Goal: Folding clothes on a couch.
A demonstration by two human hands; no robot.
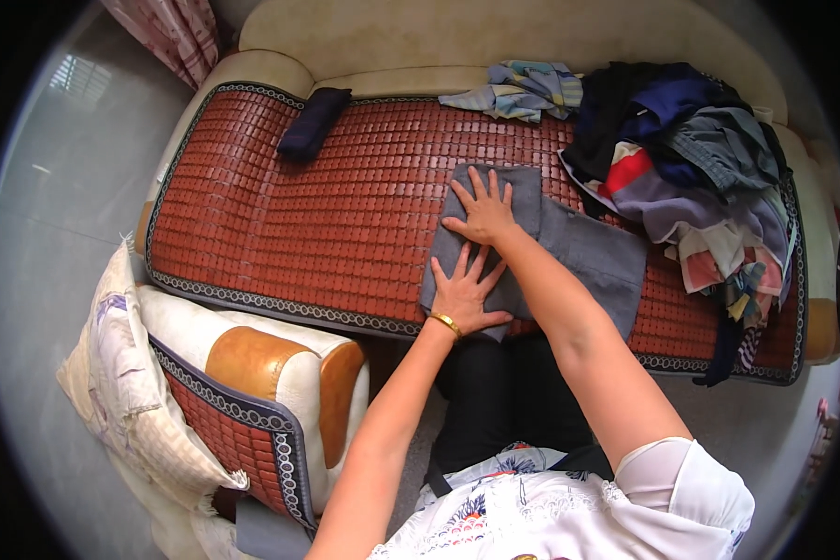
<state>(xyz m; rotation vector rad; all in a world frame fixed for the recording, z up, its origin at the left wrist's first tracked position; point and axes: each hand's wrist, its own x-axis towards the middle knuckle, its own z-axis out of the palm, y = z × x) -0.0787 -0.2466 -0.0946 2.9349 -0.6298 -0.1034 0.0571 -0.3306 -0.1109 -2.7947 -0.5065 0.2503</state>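
A grey garment (591,252), perhaps trousers, lies partly folded on the reddish-brown tile mat (364,231) of a sofa. My left hand (465,290), with a gold bracelet at its wrist, presses flat on the near left part of the cloth, fingers spread. Farther up, my right hand (486,210) rests palm down on the same part, its fingers also apart. Neither hand grips the fabric. To the left, near the backrest, sits a dark navy folded bundle of cloth (313,124).
A heap of mixed clothes (700,161) covers the sofa's right end, with a striped light-blue garment (532,91) beside it. At the lower left stands an armchair (266,364) bearing a fringed cushion (140,392). A pink curtain (171,35) hangs at the upper left.
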